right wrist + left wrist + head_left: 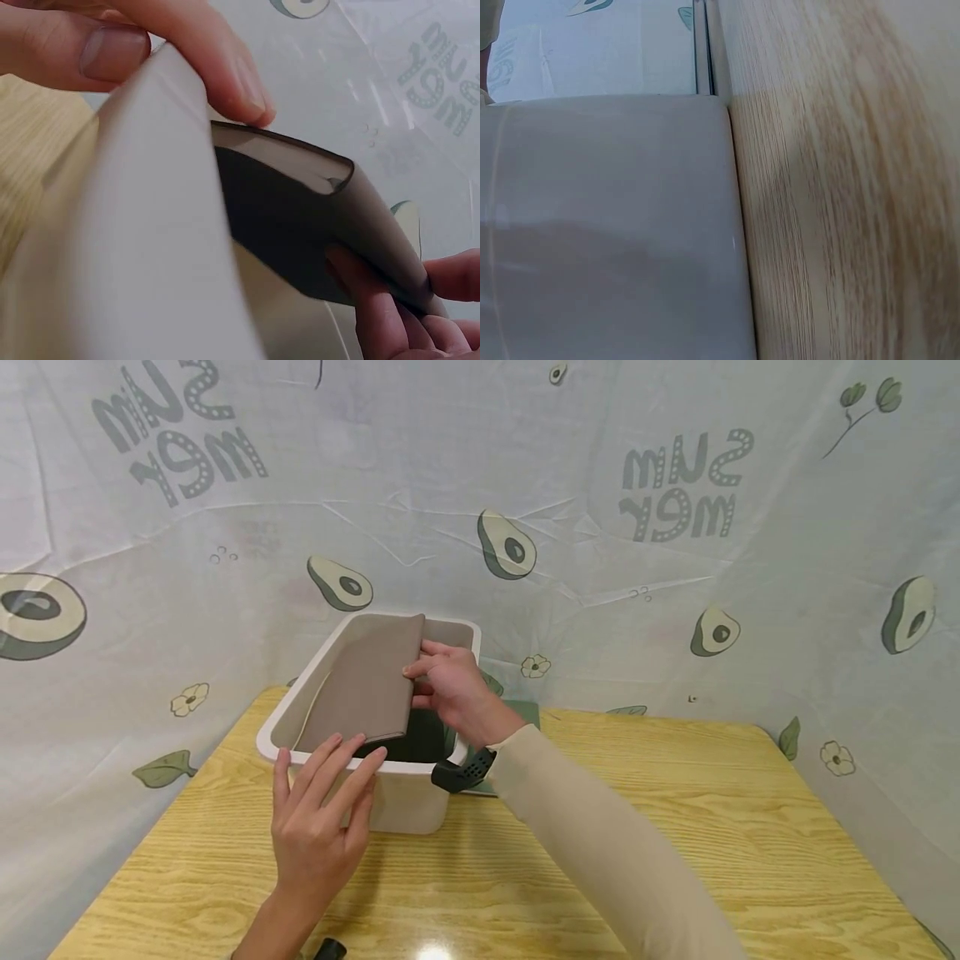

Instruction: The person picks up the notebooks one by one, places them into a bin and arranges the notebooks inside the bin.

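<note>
A taupe hardcover book (367, 681) lies tilted in the mouth of a white plastic bin (412, 806). My right hand (461, 689) grips the book's right edge, with the thumb on top and other fingers underneath. Its page edges and shaded underside show in the right wrist view, where the book (382, 221) slants above the bin's inside. My left hand (318, 818) holds the bin's near rim, its fingertips over the top beside the book's lower edge. Seen from the right wrist, the left thumb presses the outside of the bin wall (150, 202).
Behind and right of the bin, a flat green item (525, 714) lies on the wooden table (637, 793). Dark green shows inside the bin below the book. A pale curtain (420, 468) printed with avocados hangs behind the table.
</note>
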A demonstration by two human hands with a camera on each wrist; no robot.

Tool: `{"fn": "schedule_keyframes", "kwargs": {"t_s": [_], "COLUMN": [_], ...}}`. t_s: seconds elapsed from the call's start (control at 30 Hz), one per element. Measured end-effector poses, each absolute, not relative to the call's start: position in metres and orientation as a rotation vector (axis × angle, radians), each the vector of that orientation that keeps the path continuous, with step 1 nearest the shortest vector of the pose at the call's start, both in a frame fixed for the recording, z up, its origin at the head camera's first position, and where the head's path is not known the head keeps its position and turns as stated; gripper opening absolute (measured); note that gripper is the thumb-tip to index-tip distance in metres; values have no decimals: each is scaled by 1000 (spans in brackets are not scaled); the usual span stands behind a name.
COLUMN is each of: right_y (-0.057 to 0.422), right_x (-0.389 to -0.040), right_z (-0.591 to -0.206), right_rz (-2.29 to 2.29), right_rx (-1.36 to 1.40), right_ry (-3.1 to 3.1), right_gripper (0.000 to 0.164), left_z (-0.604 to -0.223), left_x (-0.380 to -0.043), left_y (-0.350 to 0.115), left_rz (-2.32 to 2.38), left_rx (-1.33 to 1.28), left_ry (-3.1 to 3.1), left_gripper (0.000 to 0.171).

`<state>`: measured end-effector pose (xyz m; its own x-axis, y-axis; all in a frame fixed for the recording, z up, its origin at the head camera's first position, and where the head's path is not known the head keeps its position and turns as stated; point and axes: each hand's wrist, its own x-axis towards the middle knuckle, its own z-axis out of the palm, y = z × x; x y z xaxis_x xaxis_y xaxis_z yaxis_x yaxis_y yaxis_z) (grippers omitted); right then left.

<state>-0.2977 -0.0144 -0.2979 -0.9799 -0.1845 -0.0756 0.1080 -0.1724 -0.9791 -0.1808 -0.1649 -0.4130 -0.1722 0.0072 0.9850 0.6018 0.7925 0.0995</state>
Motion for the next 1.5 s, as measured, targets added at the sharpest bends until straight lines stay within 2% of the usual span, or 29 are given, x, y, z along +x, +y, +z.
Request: {"fn": "schedule_keyframes", "kwargs": {"t_s": [0.33,0.57,0.8,1.13,1.5], "right_y": [-16,-19,-16,-16,-12], "right_x": [-298,-295,-296,-296,-296], "right_z": [-300,-301,-301,-300,-298], "right_rz": [-2215,-2153,-2064,-1993,-2037], "right_rx": [-100,-71,-93,-97,-141], "right_ry": [1995,2006,1999,2015,1928], "right_gripper": [56,76,67,71,65], "left_z": [-412,-413,-414,-410,-409], "left_x": [-182,-180,-180,-182,-183], "left_y": [-164,-165,-164,-161,-160], "left_rz": [-574,-573,-569,-584,-584], "left_rx": [-489,-487,-487,-493,-498], "left_ry": [-1664,-1688,-1689,-1626,-1603], "left_gripper": [30,30,30,29,28]}}
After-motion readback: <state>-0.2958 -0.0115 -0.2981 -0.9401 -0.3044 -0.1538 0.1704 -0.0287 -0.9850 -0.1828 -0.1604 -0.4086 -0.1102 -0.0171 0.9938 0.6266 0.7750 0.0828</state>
